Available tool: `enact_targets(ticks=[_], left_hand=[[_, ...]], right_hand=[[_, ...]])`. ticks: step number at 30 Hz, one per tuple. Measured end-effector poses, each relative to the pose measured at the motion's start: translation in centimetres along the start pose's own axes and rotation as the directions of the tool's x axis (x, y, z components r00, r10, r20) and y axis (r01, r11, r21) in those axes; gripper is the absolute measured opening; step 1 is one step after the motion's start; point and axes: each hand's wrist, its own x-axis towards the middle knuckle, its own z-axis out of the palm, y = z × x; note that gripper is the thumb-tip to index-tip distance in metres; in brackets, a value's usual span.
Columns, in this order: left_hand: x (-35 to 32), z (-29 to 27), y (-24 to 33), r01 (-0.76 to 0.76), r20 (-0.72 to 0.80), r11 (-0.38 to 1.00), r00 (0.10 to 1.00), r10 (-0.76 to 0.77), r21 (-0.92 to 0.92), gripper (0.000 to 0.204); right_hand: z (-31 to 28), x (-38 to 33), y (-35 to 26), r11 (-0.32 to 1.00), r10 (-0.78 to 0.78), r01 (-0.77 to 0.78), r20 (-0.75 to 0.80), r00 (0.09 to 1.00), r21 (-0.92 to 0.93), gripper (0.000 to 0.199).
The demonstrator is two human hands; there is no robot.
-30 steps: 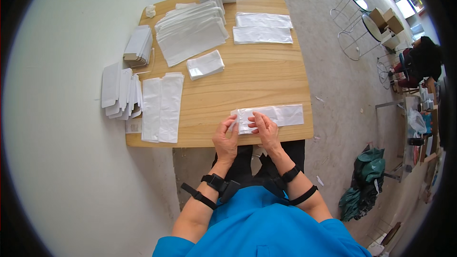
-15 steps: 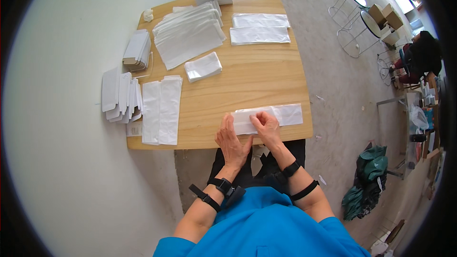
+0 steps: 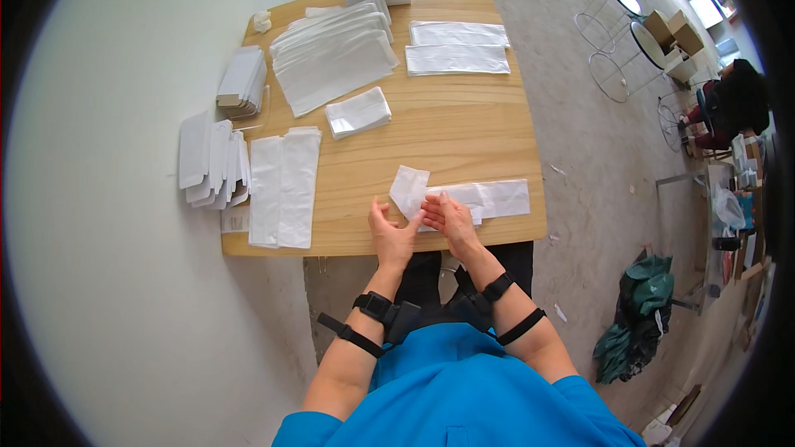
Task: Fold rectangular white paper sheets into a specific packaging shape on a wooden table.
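Note:
At the near edge of the table, a long folded white strip of thin, plastic-looking material [image 3: 503, 198] lies flat. Its left end [image 3: 409, 188] is folded over, slanting away from me. My left hand [image 3: 391, 234] is open beside that end, with the thumb by its lower corner and the fingers curved apart. My right hand [image 3: 451, 223] rests over the strip just right of the fold, fingers stretched leftward and apart. The two hands' fingertips nearly meet. The contact under the right fingers is hidden.
On the wooden table [image 3: 464, 132] lie a fanned stack of white sheets [image 3: 331, 58], folded white strips [image 3: 458, 60] far right, more strips [image 3: 284, 189] at left, and a small folded piece [image 3: 358, 112]. White boxes [image 3: 241, 81] line the wall side. A person [image 3: 733, 99] sits far right.
The strip's left end, flat before, now shows folded and angled away from me. My right hand has gone from a pinch to stretched fingers; the left has shifted slightly left, its fingers now apart.

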Motion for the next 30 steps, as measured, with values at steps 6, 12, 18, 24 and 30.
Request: enact_targets(ticks=[6, 12, 18, 24, 30], left_hand=[[1.1, 1.4, 3.4, -0.429, 0.051, 0.697, 0.869, 0.492, 0.575, 0.067], [2.6, 4.2, 3.5, -0.264, 0.13, 0.669, 0.961, 0.245, 0.695, 0.06], [5.2, 4.1, 0.7, -0.282, 0.138, 0.556, 0.948, 0.287, 0.781, 0.036], [2.7, -1.7, -1.5, -0.043, -0.108, 0.908, 0.994, -0.003, -0.416, 0.014], [-0.4, -3.8, -1.4, 0.187, 0.007, 0.842, 0.977, -0.213, -0.505, 0.031]], right_hand=[[0.3, 0.1, 0.6, 1.0, -0.021, 0.021, -0.039, 0.999, -0.009, 0.055], [-0.4, 1.2, 1.5, 0.989, -0.034, 0.02, -0.09, 0.995, -0.148, 0.067], [0.7, 0.7, 1.1, 1.0, 0.027, -0.026, -0.12, 0.992, 0.008, 0.075], [0.4, 1.1, 1.0, 0.997, 0.075, -0.074, -0.1, 0.992, 0.015, 0.076], [0.3, 0.4, 0.1, 0.998, 0.02, -0.021, -0.024, 1.0, -0.066, 0.068]])
